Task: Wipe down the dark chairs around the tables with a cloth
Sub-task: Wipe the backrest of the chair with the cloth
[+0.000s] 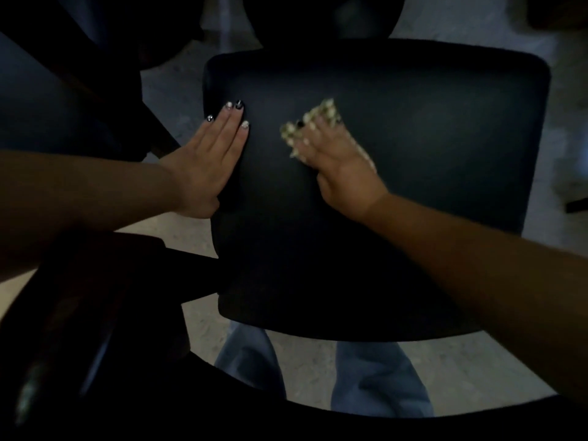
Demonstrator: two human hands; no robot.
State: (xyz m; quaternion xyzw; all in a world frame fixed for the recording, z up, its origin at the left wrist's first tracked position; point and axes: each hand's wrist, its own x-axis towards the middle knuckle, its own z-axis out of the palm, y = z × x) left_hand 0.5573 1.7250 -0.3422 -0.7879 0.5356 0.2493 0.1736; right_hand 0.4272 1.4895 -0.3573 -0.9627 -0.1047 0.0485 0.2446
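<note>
Two bare hands rest on a dark chair seat (397, 192) seen from above in dim light. The left hand (206, 154) lies flat near the seat's left edge, fingers straight and together, nails painted dark and pale, holding nothing. The right hand (334, 160) presses a pale, speckled cloth (313, 122) against the seat near its middle, fingers spread over it; the hand and cloth are blurred. The cloth peeks out beyond the fingertips. Below the seat, the person's blue trouser legs (375, 377) stand on a light floor (308, 361).
</note>
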